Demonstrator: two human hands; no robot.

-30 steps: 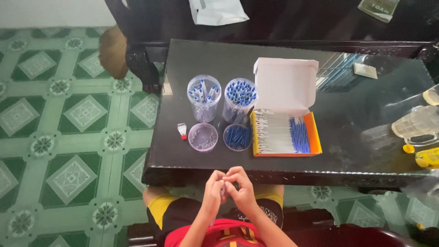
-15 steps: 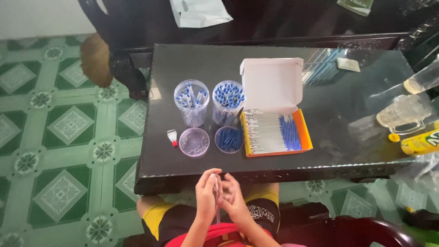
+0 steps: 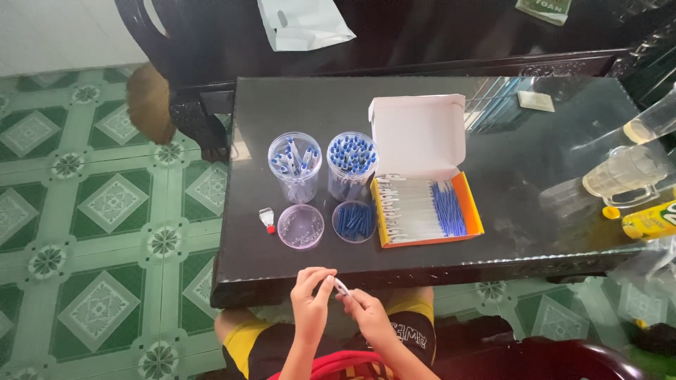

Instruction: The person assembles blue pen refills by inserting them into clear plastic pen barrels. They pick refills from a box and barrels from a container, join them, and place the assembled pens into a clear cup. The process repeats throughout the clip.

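Looking down, you see your left hand and your right hand close together just below the near edge of the dark glass-topped table, over your lap. Both pinch a small whitish pen part between them: your left fingers are curled shut on one end of it, and your right thumb and forefinger grip the other end. What exactly the piece is cannot be told at this size.

On the table in front of your hands lie two round clear lids. The left lid looks nearly bare, and the right lid holds a heap of blue parts. A tiny clear piece with a red tip lies just to the left of the left lid. Behind the lids stand two clear jars: the left jar holds a loose few white and blue pieces, and the right jar is packed with blue-tipped ones standing upright. Just beside the right jar sits an orange cardboard box with its white flap raised, filled with a row of clear tubes with blue ends. Well apart, at the right end of the table, stand a glass mug and a yellow bottle lying on its side.
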